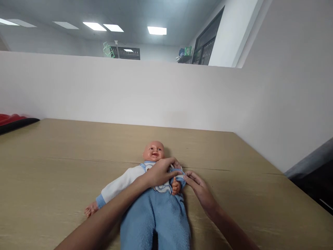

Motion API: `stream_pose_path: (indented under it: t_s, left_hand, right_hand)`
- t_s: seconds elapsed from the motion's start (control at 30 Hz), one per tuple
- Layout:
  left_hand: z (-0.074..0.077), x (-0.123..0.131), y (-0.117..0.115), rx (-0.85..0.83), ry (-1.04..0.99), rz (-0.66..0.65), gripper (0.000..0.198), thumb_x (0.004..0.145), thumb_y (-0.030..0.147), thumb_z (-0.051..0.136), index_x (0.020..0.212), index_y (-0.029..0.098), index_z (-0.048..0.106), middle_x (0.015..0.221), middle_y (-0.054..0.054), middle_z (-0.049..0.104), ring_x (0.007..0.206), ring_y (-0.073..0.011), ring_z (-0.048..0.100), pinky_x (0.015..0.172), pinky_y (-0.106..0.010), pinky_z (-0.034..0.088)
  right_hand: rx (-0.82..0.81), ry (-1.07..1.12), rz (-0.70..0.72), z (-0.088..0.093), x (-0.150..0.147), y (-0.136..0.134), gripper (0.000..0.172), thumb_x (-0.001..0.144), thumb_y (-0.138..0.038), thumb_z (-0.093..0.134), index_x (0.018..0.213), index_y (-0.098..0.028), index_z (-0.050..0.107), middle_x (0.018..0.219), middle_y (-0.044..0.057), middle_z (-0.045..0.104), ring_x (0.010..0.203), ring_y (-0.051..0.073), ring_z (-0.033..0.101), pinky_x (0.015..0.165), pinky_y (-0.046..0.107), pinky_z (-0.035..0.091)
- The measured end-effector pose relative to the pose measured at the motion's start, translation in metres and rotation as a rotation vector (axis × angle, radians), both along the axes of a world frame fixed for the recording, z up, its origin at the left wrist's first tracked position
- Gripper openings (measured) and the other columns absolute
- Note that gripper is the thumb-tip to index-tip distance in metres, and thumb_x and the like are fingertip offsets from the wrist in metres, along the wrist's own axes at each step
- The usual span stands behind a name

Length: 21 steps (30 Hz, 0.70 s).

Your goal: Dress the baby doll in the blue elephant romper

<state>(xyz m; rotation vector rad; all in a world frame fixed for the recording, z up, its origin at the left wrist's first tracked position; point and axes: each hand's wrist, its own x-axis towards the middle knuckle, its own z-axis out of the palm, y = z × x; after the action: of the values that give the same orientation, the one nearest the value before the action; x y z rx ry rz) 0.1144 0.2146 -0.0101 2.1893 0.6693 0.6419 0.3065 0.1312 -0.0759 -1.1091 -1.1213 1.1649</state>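
A baby doll [154, 151] lies face up on the table in a white top and blue fleece trousers [156, 218]. Its left-side arm in view is stretched out in a white sleeve [122, 181] with a blue cuff. On the right, the doll's other hand [176, 186] pokes out beside a bunched blue and white cuff [180, 176]. My left hand [161, 172] reaches across the doll's chest, its fingers closed on that sleeve. My right hand [197, 184] pinches the outer edge of the same cuff between thumb and fingers.
The wooden table [78, 149] meets a white partition [117, 90] at its back edge. A red and black item [15, 121] sits at the far left. Beyond the table's right edge is something dark [312, 173].
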Motion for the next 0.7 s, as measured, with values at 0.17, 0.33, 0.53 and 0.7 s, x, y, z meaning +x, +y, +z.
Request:
stream_pose_path:
  t_s: [0.17,0.33,0.53,0.7]
  left_hand:
    - [0.010,-0.010,-0.005,0.295,0.162,0.126,0.020,0.099,0.038,0.065,0.106,0.020,0.067,0.116,-0.010,0.068,0.113,-0.0296,0.060,0.098,-0.041,0.047]
    - [0.011,-0.014,-0.006,0.405,0.387,0.084,0.016,0.105,0.033,0.053,0.104,0.019,0.061,0.105,-0.009,0.071,0.098,-0.0258,0.066,0.084,-0.037,0.049]
    - [0.003,-0.002,-0.008,0.413,0.401,0.175,0.017,0.107,0.030,0.044,0.103,0.018,0.056,0.098,-0.013,0.072,0.091,-0.0300,0.067,0.075,-0.038,0.047]
    - [-0.004,0.003,-0.006,0.369,0.321,0.201,0.015,0.106,0.031,0.046,0.106,0.019,0.055,0.103,-0.013,0.073,0.094,-0.0294,0.068,0.078,-0.037,0.047]
  right_hand:
    - [-0.055,0.115,-0.040,-0.010,0.004,0.004,0.044,0.080,-0.067,0.077,0.089,-0.027,0.062,0.093,0.002,0.065,0.095,0.022,0.064,0.090,0.037,0.055]
    - [-0.011,0.035,-0.065,-0.017,-0.003,0.012,0.049,0.080,-0.070,0.077,0.089,-0.025,0.060,0.087,0.001,0.061,0.079,0.020,0.059,0.074,0.033,0.054]
    - [0.106,-0.170,-0.166,-0.017,0.004,0.021,0.051,0.079,-0.071,0.079,0.086,-0.025,0.059,0.095,0.003,0.062,0.096,0.024,0.060,0.088,0.036,0.051]
    - [0.113,-0.234,-0.123,-0.011,0.011,0.028,0.049,0.083,-0.072,0.071,0.085,-0.026,0.054,0.080,-0.001,0.059,0.077,0.021,0.060,0.071,0.033,0.052]
